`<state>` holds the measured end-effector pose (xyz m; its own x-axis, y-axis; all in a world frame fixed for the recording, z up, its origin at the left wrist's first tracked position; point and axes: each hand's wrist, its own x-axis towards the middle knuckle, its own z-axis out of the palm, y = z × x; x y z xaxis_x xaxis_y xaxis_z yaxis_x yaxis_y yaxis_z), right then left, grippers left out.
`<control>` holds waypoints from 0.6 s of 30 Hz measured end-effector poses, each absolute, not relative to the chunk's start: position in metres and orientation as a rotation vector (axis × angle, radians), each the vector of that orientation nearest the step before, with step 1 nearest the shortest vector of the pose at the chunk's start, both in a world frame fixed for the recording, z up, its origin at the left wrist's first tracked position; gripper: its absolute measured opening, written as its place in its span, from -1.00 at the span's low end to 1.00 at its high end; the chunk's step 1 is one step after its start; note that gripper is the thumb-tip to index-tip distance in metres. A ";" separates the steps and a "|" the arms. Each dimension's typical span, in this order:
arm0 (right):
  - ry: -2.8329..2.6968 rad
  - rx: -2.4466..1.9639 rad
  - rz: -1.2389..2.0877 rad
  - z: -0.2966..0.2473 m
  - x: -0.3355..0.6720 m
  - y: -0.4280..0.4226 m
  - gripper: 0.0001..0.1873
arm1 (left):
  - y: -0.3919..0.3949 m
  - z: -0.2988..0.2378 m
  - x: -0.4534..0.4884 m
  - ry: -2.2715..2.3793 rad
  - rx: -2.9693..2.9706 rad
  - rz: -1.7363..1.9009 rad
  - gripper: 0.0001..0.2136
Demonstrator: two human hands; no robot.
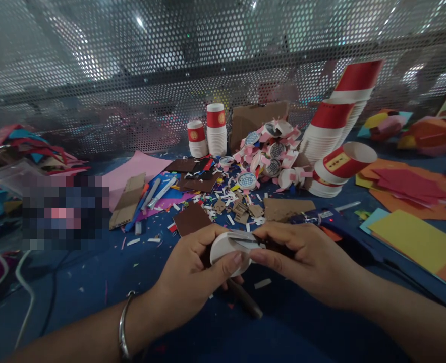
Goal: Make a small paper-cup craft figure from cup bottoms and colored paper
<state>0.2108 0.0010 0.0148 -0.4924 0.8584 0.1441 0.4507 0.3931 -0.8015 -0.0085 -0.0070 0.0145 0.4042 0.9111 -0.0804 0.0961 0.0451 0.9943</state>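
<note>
My left hand [192, 272] is closed round a white paper cup [226, 248] held on its side, thumb pressed on its base. My right hand [302, 262] is closed on scissors [251, 241] whose blades sit at the cup's rim. Both hands hover low over the blue table [94, 282] near its front. Beneath them lies a dark pen-like tool [245, 300]. Paper scraps [238, 201] are scattered just beyond the hands.
Stacks of red-and-white cups stand at the back [216, 128] and lean at right [340, 121]. A pile of finished cut cups [272, 151] lies centre back. Coloured paper sheets [415, 237] lie right, cardboard pieces [128, 199] and pens left. A perforated metal screen [132, 65] closes the far side.
</note>
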 end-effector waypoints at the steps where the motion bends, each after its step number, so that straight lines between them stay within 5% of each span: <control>1: -2.096 -1.115 0.964 0.015 0.211 0.001 -0.64 | -0.006 0.015 -0.008 0.972 1.390 0.811 -0.81; 18: -2.087 -1.043 1.077 0.019 0.220 0.005 -0.75 | -0.003 0.016 -0.006 0.914 1.292 0.758 -0.79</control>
